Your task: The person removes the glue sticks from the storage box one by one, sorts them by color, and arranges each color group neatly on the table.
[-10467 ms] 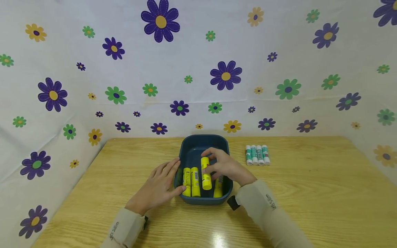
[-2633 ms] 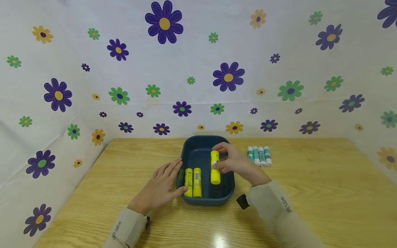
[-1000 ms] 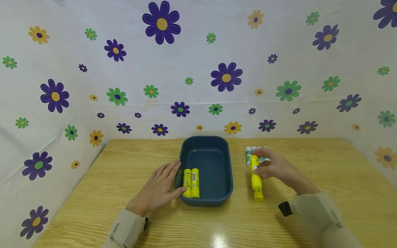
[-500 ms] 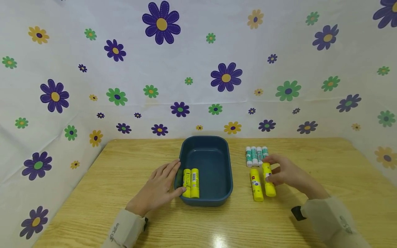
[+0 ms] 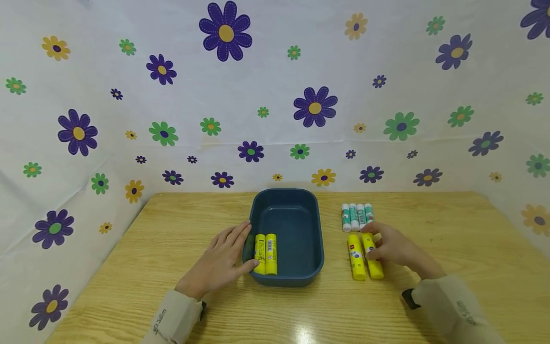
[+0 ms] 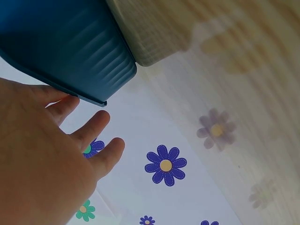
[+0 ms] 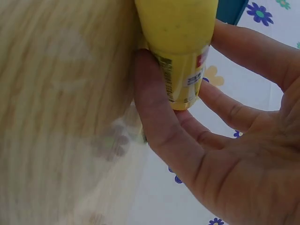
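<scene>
In the head view, my right hand (image 5: 393, 246) pinches a yellow glue stick (image 5: 376, 268) lying on the table, its thumb and fingers on the upper part. Close up in the right wrist view, the yellow glue stick (image 7: 178, 28) sits between the thumb and fingers. Another glue stick (image 5: 356, 258) lies just left of it, apart. My left hand (image 5: 219, 260) rests at the left side of a dark blue bin (image 5: 285, 282), fingers fairly straight, thumb over the rim. Inside the bin, two yellow glue sticks (image 5: 271, 255) lie side by side at the front left.
Several smaller white and teal glue sticks (image 5: 354, 218) lie in a row behind the yellow pair. The wooden table (image 5: 185, 210) meets a white flowered cloth (image 5: 180, 100) at its back and sides.
Several yellow glue sticks were in the bin earlier. My right hand has lifted one from it, carried it right and lowered it beside another on the table. The left hand has stayed put.
</scene>
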The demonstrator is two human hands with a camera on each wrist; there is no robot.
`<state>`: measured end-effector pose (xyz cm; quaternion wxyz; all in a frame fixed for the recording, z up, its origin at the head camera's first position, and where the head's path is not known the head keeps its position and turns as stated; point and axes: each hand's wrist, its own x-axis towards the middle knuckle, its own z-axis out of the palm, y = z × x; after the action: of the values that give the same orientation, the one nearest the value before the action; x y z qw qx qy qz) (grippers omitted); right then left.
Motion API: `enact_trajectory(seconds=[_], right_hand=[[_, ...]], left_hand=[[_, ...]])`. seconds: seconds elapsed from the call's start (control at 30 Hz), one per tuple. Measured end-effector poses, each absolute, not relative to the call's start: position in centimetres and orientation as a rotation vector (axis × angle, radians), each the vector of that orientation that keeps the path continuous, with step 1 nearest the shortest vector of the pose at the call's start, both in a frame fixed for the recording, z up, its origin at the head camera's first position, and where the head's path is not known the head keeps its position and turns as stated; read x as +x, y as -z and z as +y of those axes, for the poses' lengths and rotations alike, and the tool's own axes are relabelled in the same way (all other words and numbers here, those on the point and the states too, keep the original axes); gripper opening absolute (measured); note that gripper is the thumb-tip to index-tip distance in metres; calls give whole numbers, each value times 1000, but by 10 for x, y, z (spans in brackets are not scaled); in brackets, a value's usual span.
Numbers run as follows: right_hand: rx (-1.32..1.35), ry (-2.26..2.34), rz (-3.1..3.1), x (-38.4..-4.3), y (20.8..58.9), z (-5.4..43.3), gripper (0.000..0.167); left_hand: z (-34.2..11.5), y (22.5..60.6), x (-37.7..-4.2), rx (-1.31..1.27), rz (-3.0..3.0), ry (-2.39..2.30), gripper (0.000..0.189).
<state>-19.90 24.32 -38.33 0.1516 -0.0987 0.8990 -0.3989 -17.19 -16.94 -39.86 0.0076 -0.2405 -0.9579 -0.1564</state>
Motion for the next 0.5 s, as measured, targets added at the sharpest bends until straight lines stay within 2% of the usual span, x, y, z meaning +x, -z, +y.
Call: enact_trajectory(seconds=[0.5], right_hand=[[-303,1043,2668,-200,381,242,51]], left_hand=[[-169,398,-171,-746,-2993,481,87]])
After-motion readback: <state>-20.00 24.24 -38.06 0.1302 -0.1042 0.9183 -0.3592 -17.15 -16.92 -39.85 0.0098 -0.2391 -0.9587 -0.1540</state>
